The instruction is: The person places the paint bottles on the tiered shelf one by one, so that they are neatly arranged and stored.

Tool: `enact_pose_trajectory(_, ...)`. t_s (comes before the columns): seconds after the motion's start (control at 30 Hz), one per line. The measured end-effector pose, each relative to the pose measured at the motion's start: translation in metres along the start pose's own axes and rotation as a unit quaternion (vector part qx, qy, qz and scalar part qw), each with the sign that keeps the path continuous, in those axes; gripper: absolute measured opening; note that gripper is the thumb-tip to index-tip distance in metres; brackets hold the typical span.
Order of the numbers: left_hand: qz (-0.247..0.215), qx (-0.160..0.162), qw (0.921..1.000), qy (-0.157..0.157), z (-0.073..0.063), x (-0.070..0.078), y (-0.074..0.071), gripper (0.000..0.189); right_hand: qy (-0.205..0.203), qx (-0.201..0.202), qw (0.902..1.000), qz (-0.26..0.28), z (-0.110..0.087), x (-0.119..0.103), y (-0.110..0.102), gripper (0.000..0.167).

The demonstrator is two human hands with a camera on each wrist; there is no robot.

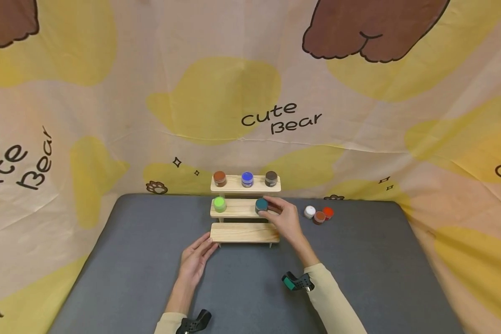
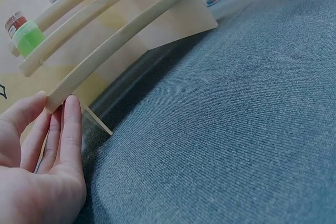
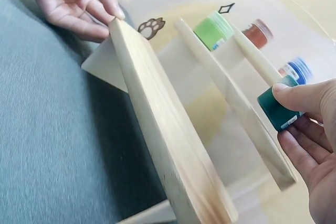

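So I've got the right hand (image 1: 285,220) around a dark teal jar (image 1: 261,205) over at the right end of the stand's middle tier (image 1: 239,212). Thumb's on one side, fingers on the other, so the grip is only as wide as the jar. Can't tell from here whether the jar's bottom is actually touching the wood.

The left hand (image 1: 194,260) is pinching the left end of the bottom tier (image 1: 245,233), thumb against the end and fingers below, nearly closed on the thin board.

The wooden stand (image 1: 227,201) sits close to the far edge of the grey desk (image 1: 129,269), around the middle of that edge. A light green jar (image 1: 219,204) is at the left end of the middle tier. Top tier (image 1: 235,184) has, left to right, a brown jar (image 1: 219,179), a blue jar (image 1: 247,179) and a blackish jar (image 1: 271,179).

Off to the right, between the stand and the desk's far right corner, I see a white jar (image 1: 310,212), a reddish-brown jar (image 1: 319,218) and a red jar (image 1: 328,213) bunched together.
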State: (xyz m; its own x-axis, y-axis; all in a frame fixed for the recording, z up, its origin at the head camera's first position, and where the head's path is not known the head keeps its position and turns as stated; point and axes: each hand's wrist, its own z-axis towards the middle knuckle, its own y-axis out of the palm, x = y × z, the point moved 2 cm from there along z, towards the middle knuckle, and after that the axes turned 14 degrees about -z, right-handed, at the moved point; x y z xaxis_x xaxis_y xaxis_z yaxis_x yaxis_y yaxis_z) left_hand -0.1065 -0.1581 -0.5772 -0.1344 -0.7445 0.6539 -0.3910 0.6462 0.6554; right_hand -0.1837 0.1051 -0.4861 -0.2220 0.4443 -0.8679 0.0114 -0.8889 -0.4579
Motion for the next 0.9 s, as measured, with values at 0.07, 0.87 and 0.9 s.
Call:
enact_pose_trajectory(0.07, -0.001, 0.001, 1.0, -0.001, 0.0, 0.0, 0.0, 0.049, -0.007, -0.004, 1.0, 0.003, 0.002, -0.002, 0.004, 0.046)
enact_pose_trajectory(0.87, -0.005, -0.012, 0.9999, 0.005, 0.001, -0.001, 0.0, 0.046, -0.001, -0.024, 0.9995, -0.019, 0.015, -0.015, 0.029, 0.044)
enact_pose_trajectory(0.9, -0.005, -0.009, 0.9999, 0.003, 0.001, -0.001, 0.0, 0.047, -0.002, -0.024, 0.9995, -0.021, 0.015, -0.015, 0.03, 0.044)
